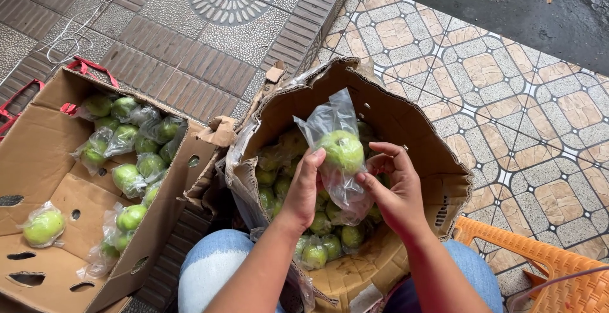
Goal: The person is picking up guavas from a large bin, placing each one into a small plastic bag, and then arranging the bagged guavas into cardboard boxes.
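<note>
A green round fruit point(342, 149) sits inside a clear plastic bag point(330, 119) that I hold up over an open cardboard box point(412, 129). My left hand point(304, 189) grips the bag from the left side. The bag's right side and lower end are pinched by my right hand point(393, 192). Below them the box holds several more green fruits point(320, 249), some wrapped in plastic. My knees in blue jeans point(209, 268) press against the box's near side.
A second cardboard box point(38, 142) at the left holds several bagged green fruits point(127, 176). Red straps point(89, 65) and a white cord point(70, 37) lie beyond it. An orange plastic chair point(539, 268) stands at the lower right on patterned tiles point(495, 84).
</note>
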